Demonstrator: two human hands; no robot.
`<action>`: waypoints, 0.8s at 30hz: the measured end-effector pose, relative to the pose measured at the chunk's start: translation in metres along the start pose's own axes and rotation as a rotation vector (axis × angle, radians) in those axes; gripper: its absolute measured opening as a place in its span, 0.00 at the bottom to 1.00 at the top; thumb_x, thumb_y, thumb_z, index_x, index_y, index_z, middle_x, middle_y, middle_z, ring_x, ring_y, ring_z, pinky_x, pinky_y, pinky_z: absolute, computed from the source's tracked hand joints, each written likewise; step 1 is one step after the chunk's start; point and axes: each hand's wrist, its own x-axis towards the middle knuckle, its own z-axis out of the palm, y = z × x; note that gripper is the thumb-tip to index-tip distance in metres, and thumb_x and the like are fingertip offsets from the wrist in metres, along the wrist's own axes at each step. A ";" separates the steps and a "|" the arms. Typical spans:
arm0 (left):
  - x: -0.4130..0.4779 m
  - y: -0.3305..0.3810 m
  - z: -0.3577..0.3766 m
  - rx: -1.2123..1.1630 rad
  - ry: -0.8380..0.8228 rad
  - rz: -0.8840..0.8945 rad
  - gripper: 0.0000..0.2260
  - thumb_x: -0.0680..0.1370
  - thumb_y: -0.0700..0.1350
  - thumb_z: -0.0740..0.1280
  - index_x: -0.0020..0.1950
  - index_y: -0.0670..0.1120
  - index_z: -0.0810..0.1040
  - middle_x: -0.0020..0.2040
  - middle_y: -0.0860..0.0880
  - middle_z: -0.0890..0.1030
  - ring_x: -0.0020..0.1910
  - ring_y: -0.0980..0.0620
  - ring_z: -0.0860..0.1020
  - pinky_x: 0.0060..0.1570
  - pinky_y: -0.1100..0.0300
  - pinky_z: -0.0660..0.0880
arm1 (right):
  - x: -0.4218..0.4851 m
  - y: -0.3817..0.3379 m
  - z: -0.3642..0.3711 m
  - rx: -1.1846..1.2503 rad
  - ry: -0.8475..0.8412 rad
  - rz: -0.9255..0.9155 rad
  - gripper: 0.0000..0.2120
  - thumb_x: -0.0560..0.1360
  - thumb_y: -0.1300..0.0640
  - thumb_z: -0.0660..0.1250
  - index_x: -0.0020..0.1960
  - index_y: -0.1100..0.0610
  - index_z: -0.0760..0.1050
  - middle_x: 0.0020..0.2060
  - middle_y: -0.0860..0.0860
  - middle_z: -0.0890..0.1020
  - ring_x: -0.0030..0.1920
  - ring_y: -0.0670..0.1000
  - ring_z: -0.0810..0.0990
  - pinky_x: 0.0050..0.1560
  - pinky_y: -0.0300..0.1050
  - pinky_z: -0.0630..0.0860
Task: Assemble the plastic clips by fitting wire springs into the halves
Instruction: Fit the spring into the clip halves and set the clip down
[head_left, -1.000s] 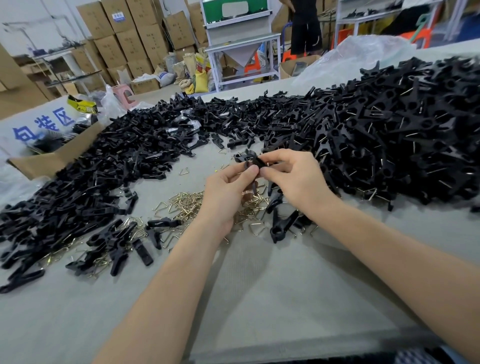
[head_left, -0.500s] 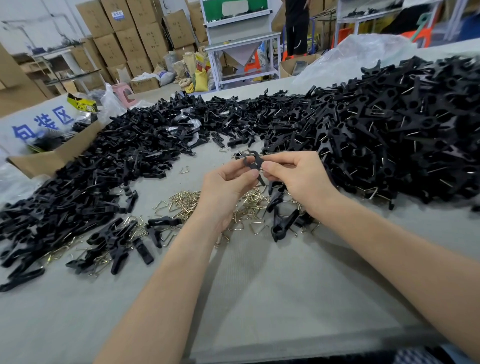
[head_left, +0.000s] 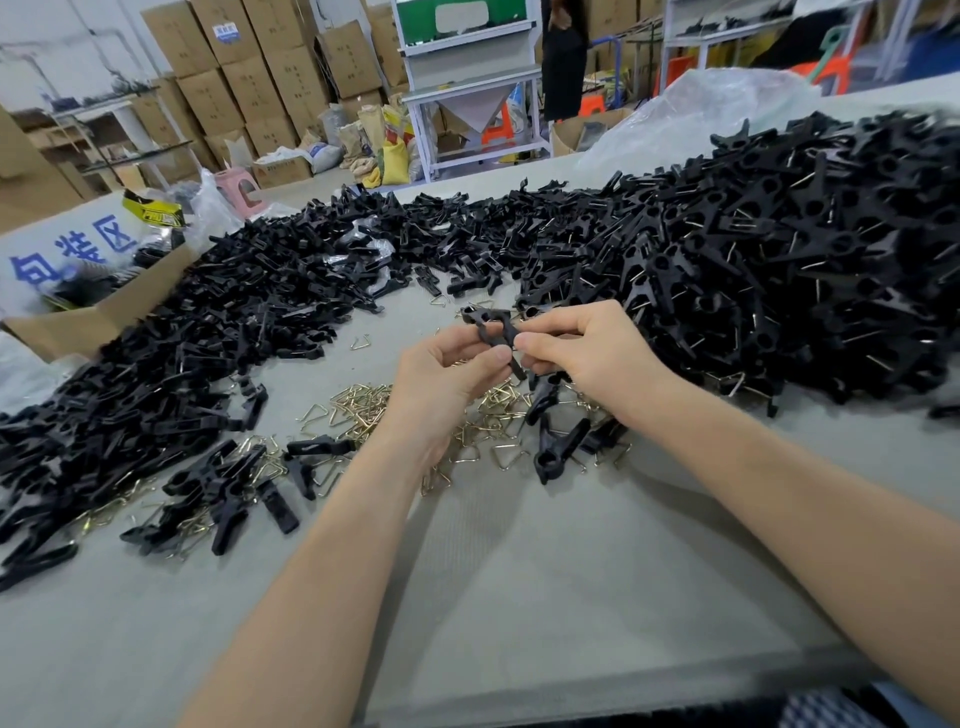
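Over the middle of the bench, the fingers of both hands close on one black clip — the left hand pinches its lower leg between thumb and forefinger, and the right hand pinches it from the other side. Held this way, raised off the bench and turned toward the eyes, the two halves can probably be braced against each other while the wire is worked in. Whether a spring already sits in it is too small to tell. Directly under the hands lies a scatter of brass-coloured wire springs, near enough for either hand to drop and take one. Toward the left edge loose halves are heaped, and toward the right edge clips with wire showing are piled — likely supply on one side and finished work on the other. A few black pieces lie just beside the right wrist. A cardboard box stands at the far left corner.
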 end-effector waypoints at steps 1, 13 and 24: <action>0.000 0.001 -0.001 0.017 -0.014 0.010 0.10 0.73 0.31 0.70 0.48 0.45 0.82 0.42 0.47 0.84 0.40 0.55 0.83 0.43 0.68 0.78 | 0.000 -0.002 -0.002 0.002 -0.034 -0.001 0.06 0.73 0.64 0.71 0.45 0.53 0.82 0.37 0.54 0.85 0.41 0.52 0.84 0.45 0.39 0.80; 0.001 0.003 -0.009 0.114 -0.141 0.115 0.11 0.74 0.36 0.70 0.52 0.50 0.81 0.42 0.54 0.84 0.45 0.55 0.83 0.49 0.65 0.77 | 0.000 -0.018 -0.015 -0.025 -0.128 -0.083 0.09 0.73 0.68 0.69 0.48 0.56 0.82 0.30 0.47 0.83 0.32 0.41 0.80 0.37 0.31 0.75; -0.001 0.007 -0.009 0.247 -0.090 0.120 0.18 0.74 0.35 0.71 0.63 0.45 0.78 0.50 0.48 0.84 0.49 0.54 0.82 0.52 0.64 0.77 | -0.001 -0.012 -0.005 -0.164 -0.020 -0.118 0.07 0.72 0.63 0.72 0.48 0.54 0.83 0.40 0.61 0.84 0.41 0.58 0.83 0.52 0.50 0.79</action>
